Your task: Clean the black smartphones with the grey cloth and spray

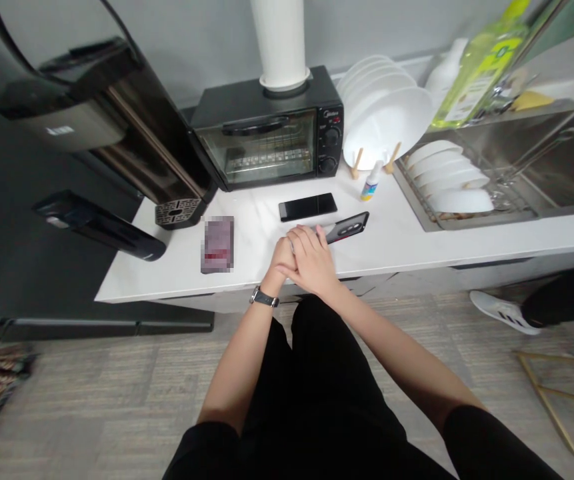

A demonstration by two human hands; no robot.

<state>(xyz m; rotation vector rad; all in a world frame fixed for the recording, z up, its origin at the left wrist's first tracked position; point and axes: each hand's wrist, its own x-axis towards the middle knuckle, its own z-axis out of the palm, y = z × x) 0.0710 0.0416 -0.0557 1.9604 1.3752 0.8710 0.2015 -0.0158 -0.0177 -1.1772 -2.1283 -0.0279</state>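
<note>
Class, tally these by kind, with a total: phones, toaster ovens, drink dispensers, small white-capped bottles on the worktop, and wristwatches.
Phones: 2
Toaster oven: 1
Drink dispenser: 1
Small bottle: 1
Wristwatch: 1
Total: 6

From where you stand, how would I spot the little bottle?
Find the black toaster oven, then the upright white plates to its right. The small bottle stands in front of them: white top, blue label, yellow base, unlike the flat black phone.
</note>
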